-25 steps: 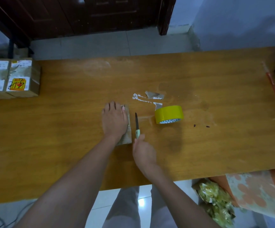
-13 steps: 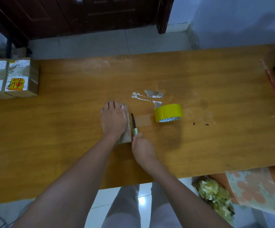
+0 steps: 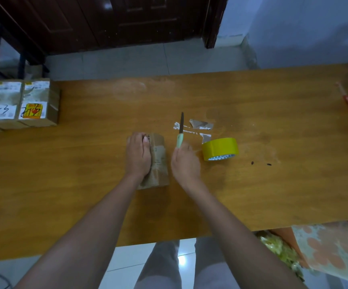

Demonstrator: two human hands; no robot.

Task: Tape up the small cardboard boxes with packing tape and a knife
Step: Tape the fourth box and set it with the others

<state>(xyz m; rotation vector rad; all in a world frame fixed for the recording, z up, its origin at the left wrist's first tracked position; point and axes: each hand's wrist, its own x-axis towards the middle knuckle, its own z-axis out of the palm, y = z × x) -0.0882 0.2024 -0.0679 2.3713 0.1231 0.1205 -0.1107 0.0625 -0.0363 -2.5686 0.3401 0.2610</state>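
Left hand [image 3: 138,157]: lying flat with straight fingers on the box [image 3: 157,161], pressing it onto the counter [image 3: 85,184], likely so it is not sliding while the tape is being dealt with.
Box: sitting near the counter's middle, under the left palm, its right half showing; whether tape is already running across the top is hard to tell in this dim view.
Right hand [image 3: 184,161]: gripping the pale green handle of the knife [image 3: 181,130], just right of the box and not touching it.
Knife: pointing away from the person, blade over the counter between box and tape, probably being kept clear of the pressing fingers.
Tape [image 3: 220,149]: yellow roll resting on the counter just right of the right hand, staying within easy reach for the next strip.
Scraps [image 3: 200,125]: torn bits lying just beyond the tape and the knife tip.
Stack [image 3: 21,104]: labelled boxes standing together at the far left edge, well apart from the work, seemingly being kept out of the way.
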